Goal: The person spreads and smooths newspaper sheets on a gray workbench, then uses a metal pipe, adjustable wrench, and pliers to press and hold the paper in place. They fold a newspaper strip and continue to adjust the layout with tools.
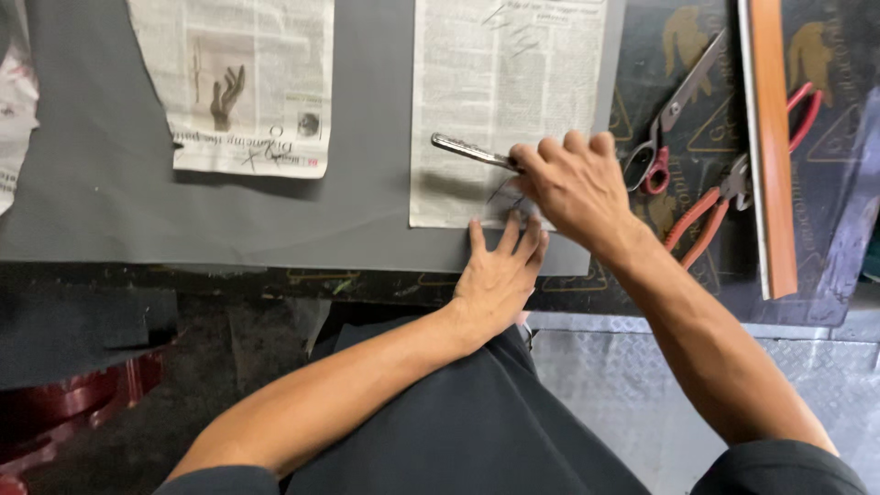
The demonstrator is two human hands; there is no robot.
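Head view: left hand (500, 275) lies flat, fingers spread, pinning the rectangular newspaper pattern (500, 101) onto grey fabric (101, 174) on the table (302, 286), holding nothing. Right hand (573, 183), at 1 o'clock from it, is closed around long steel shears (467, 149), blades pointing 9 o'clock. Red-handled scissors (665, 137) lie at 3 o'clock.

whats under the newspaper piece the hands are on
Grey fabric shows around the newspaper piece. The left hand and right hand cover its lower edge.

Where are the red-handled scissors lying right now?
In the head view, the red-handled scissors lie at upper right, between the newspaper pattern and the wooden ruler.
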